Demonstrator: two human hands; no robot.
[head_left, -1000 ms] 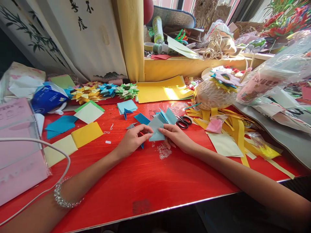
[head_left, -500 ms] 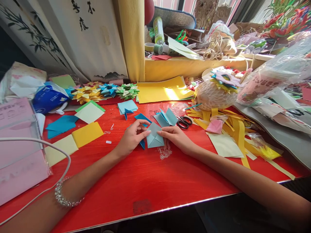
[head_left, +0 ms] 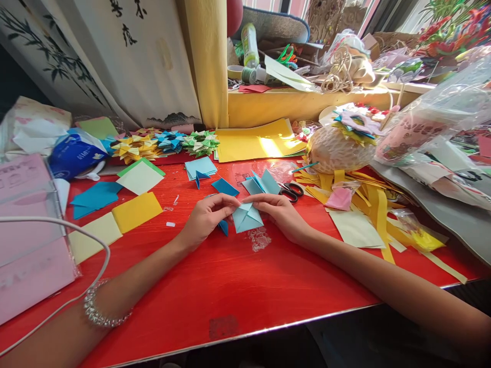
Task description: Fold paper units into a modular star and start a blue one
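Both hands' [head_left: 207, 217] [head_left: 278, 212] fingertips on the folded light-blue paper [head_left: 247, 217] between them.

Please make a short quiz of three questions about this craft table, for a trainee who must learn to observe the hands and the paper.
1. True or false: both hands touch the light blue folded paper.
2. Which tool lies just beyond the right hand? A) scissors B) stapler C) ruler
3. Fill in: the left hand belongs to an arm that wears a ______ near the lower edge of the view.

Key:
1. True. The fingertips of both hands press on the paper's top edge, on the red table.
2. A. The scissors with black handles lie there, beside loose blue pieces.
3. Bracelet, silver and beaded.
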